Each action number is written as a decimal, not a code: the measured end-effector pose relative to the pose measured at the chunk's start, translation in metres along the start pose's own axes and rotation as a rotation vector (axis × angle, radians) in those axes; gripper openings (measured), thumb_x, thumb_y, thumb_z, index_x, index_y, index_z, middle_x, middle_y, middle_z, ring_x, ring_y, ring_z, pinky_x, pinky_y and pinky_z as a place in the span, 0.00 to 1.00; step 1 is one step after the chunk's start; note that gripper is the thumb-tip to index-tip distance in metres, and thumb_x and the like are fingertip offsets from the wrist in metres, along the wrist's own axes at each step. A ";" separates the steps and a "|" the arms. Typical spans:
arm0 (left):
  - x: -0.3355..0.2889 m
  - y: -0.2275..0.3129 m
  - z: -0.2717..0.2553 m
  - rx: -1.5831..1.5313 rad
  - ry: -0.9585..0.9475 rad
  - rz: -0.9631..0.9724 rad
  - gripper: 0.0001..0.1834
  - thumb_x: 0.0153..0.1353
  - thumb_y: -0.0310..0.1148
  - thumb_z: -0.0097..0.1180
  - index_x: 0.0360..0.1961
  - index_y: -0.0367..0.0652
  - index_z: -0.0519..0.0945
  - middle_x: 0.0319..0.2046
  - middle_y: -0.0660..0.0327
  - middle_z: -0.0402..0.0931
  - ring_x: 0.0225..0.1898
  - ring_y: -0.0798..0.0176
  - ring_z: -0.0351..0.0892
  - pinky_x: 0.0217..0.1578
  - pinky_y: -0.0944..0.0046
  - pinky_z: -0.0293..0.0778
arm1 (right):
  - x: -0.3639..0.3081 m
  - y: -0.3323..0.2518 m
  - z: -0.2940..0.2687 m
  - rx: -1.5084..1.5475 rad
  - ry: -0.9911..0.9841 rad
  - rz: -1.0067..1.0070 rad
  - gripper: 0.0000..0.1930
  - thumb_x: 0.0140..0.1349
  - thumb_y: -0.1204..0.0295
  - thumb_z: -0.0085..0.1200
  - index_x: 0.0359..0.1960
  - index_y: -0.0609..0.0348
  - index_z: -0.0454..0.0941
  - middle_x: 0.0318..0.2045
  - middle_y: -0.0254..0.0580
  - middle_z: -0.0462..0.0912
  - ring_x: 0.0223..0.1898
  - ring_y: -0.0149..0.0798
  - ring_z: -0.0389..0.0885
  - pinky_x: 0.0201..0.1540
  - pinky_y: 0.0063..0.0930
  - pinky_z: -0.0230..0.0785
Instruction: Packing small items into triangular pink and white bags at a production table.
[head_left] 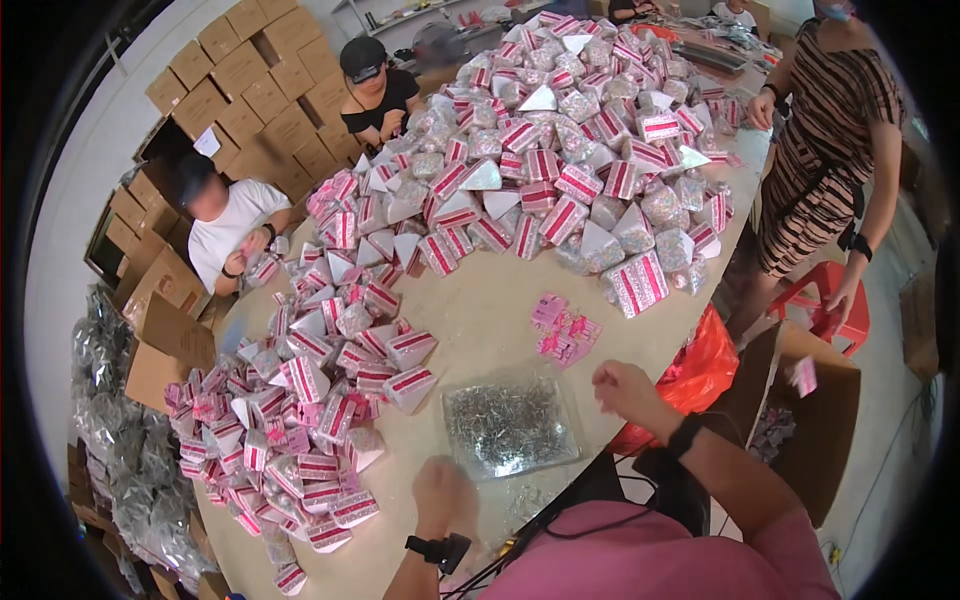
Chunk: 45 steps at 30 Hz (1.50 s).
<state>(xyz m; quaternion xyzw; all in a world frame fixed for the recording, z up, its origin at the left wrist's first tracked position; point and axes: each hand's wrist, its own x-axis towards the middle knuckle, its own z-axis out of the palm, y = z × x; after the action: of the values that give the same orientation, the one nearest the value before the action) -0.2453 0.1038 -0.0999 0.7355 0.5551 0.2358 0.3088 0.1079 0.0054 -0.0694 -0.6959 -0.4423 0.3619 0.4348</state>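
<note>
A shallow clear tray (462, 465) full of small silvery metal pieces, too fine to name, lies on the table in front of me. Just past its near left corner is my left hand (444, 492), smeared by motion, so its fingers cannot be made out. My right hand (628, 390) hovers beyond the tray's right side with fingers curled together; anything between them is too small to see. Pink printed cards (568, 335) lie loose past the tray. To the left spreads a heap of wedge-shaped, clear-wrapped packages (310, 380) with pink and white bands.
A bigger pile of the same wedges (560, 130) covers the far table. Right of me are a red plastic bag (700, 365), an open cardboard box (825, 430) and a red stool (835, 290). Co-workers (235, 225) sit left; a person in a striped dress (835, 150) stands right.
</note>
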 end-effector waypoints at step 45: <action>0.047 0.048 0.015 0.130 0.136 0.266 0.21 0.53 0.24 0.48 0.50 0.30 0.70 0.54 0.44 0.63 0.57 0.43 0.63 0.59 0.54 0.58 | 0.019 -0.051 0.105 -0.677 -0.230 -0.603 0.06 0.49 0.76 0.50 0.31 0.58 0.75 0.32 0.42 0.74 0.40 0.45 0.76 0.39 0.36 0.72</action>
<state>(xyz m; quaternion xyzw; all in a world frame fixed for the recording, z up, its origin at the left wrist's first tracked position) -0.1898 0.1364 -0.0755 0.8033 0.4864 0.2875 0.1884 0.0058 0.0652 -0.0623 -0.5943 -0.7634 0.1296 0.2172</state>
